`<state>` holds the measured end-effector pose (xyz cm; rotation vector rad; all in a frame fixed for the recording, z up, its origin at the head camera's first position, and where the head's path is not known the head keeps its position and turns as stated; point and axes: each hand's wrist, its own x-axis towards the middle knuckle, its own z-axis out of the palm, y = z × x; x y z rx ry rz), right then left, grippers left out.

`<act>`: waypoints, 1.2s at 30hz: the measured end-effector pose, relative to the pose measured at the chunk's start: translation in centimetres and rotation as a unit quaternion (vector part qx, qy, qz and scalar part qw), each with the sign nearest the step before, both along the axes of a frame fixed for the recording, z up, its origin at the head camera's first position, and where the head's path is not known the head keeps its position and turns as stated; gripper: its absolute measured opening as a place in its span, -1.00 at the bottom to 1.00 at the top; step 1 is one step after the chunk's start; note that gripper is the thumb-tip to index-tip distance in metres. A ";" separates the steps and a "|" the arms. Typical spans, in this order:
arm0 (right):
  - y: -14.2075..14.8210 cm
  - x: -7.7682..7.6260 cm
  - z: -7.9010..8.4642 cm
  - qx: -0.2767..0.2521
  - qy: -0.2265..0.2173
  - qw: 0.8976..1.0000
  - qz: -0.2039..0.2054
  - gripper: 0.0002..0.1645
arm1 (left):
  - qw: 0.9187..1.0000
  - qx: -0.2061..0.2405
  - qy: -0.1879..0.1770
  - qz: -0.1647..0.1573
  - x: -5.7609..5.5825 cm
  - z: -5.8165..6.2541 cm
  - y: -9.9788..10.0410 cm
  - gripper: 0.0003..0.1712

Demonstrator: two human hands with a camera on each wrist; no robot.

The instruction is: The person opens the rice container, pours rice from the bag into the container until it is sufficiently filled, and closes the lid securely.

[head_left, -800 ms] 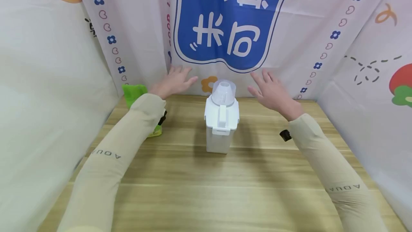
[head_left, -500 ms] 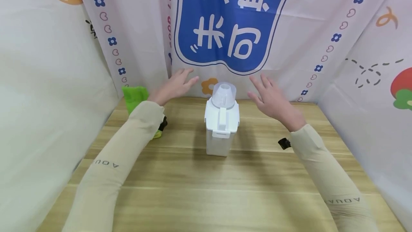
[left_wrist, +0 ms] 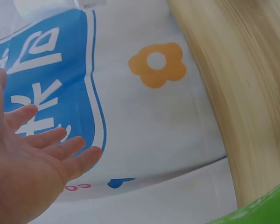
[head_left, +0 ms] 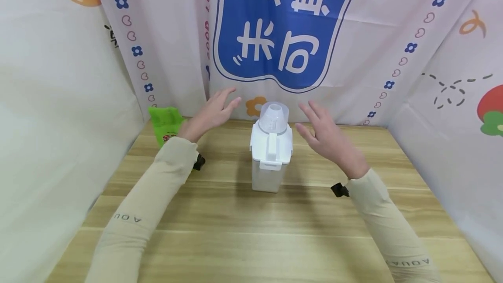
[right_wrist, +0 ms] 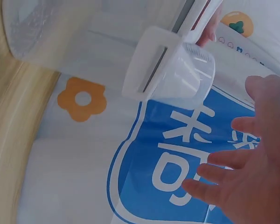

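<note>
A clear-walled storage container (head_left: 267, 178) with a white lid (head_left: 260, 143) stands upright on the table. A transparent measuring cup (head_left: 273, 119) sits upside down on the lid; in the right wrist view the cup (right_wrist: 191, 77) shows scale marks. My left hand (head_left: 210, 116) is raised to the left of the container, fingers extended, holding nothing. On the other side my right hand (head_left: 330, 139) is held up with its fingers spread and nothing in them. Both hands are apart from the container. Behind my left wrist stands a bright green bag (head_left: 165, 123), partly hidden by the arm.
The wood-grain table (head_left: 251, 239) meets a printed cloth backdrop (head_left: 361, 64) just behind the container. White cloth walls (head_left: 59, 121) close off both sides. Small black wrist pieces (head_left: 339, 190) stick out at the cuffs.
Both hands have come down and back a little toward me, the right one more so. More of the green bag's front shows now. The container has stayed put while the view shifted slightly.
</note>
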<state>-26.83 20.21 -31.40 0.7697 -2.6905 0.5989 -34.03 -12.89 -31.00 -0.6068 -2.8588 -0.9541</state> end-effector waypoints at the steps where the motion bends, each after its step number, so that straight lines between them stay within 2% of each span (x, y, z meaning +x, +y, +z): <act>1: -0.1 0.2 -0.1 -0.010 0.008 1.000 0.004 -0.24 | 1.000 0.004 0.005 -0.003 0.2 -0.1 0.0 -0.17; 5: -0.6 0.6 -1.0 -0.058 0.051 0.996 0.041 -0.29 | 0.999 0.020 0.020 -0.014 1.2 -0.3 0.1 -0.16; 9: -0.9 0.8 -2.2 -0.106 0.092 0.987 0.078 -0.36 | 0.999 0.033 0.028 -0.029 2.2 -0.6 0.3 -0.17; 14: -1.1 1.4 -3.6 -0.139 0.112 0.979 0.096 -0.42 | 0.997 0.046 0.045 -0.048 3.2 -1.0 0.8 -0.21; 18: -1.4 2.0 -4.4 -0.170 0.097 0.976 0.099 -0.46 | 0.996 0.060 0.048 -0.054 3.9 -1.3 1.1 -0.23; 21: -1.7 2.6 -5.0 -0.213 0.078 0.968 0.102 -0.49 | 0.995 0.067 0.049 -0.057 4.4 -1.6 1.3 -0.24; 29: -2.2 4.0 -7.0 -0.353 -0.013 0.928 0.116 -0.65 | 0.994 0.088 0.029 -0.066 5.7 -3.1 2.1 -0.22; 33: -2.3 4.4 -7.8 -0.390 -0.049 0.913 0.109 -0.71 | 0.993 0.097 0.024 -0.068 6.1 -3.9 2.5 -0.23; 36: -2.4 4.6 -8.4 -0.409 -0.049 0.905 0.108 -0.70 | 0.990 0.117 0.014 -0.075 6.3 -4.5 2.8 -0.25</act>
